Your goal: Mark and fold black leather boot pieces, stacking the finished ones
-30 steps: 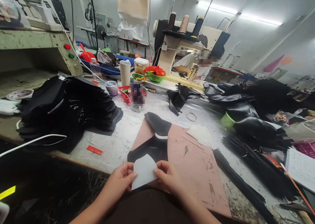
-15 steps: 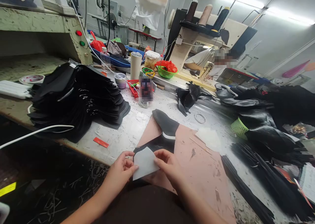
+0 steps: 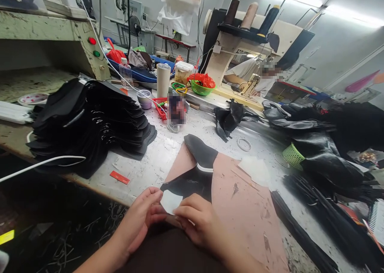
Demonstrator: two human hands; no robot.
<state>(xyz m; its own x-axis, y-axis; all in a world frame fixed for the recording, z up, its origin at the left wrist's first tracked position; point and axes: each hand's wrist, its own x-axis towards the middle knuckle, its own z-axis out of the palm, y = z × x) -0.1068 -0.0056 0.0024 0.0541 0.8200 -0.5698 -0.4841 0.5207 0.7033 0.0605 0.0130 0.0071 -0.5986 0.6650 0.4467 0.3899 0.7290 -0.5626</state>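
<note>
A small white sheet (image 3: 170,201), pale like paper or thin lining, lies over the near edge of a black shoe-upper-shaped piece (image 3: 192,181). My left hand (image 3: 143,216) grips the sheet's left edge, thumb on top and the other fingers curled below. My right hand (image 3: 199,221) pinches its near right side and hides that corner. Under the black piece is a pinkish board (image 3: 237,209). A white strip (image 3: 204,169) shows across the middle of the black piece.
A tall stack of black cut pieces (image 3: 90,125) stands at the left, beside a red strip (image 3: 119,177). White sheets (image 3: 255,171) rest on the board's far right. Black leather strips (image 3: 327,221) lie to the right. A person sits behind the sewing machine (image 3: 222,61).
The white sheet has tipped down and nearer to me, so less of it shows. My right hand has shifted left and down along its edge, its fingers more curled.
</note>
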